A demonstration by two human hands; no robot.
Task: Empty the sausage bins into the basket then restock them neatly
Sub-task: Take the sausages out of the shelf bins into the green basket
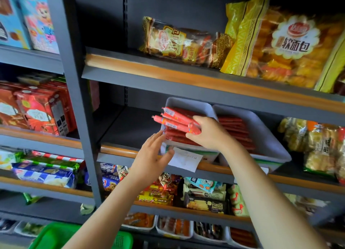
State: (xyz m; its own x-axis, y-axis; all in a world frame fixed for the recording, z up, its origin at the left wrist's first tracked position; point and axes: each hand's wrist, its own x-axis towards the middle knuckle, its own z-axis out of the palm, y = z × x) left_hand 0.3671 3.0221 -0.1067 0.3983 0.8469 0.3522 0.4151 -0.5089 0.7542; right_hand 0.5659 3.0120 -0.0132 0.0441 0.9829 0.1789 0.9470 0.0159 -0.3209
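Two grey sausage bins stand side by side on the middle shelf. The left bin (188, 104) holds dark red sausages, and so does the right bin (268, 136). My right hand (209, 133) grips a bundle of pink-red sausages (174, 120) above the left bin's front edge, their ends pointing left. Fingers straight, my left hand (154, 156) reaches up to the left bin's front left corner, its fingertips at the rim. A green basket (56, 236) sits at the bottom left, partly out of view.
A white paper label (185, 160) hangs from the shelf edge below the left bin. Bread bags (291, 47) fill the shelf above; snack packs (203, 196) lie on the shelf below. More small bins (174, 228) line the bottom shelf. A grey upright post (78, 103) stands left of the bins.
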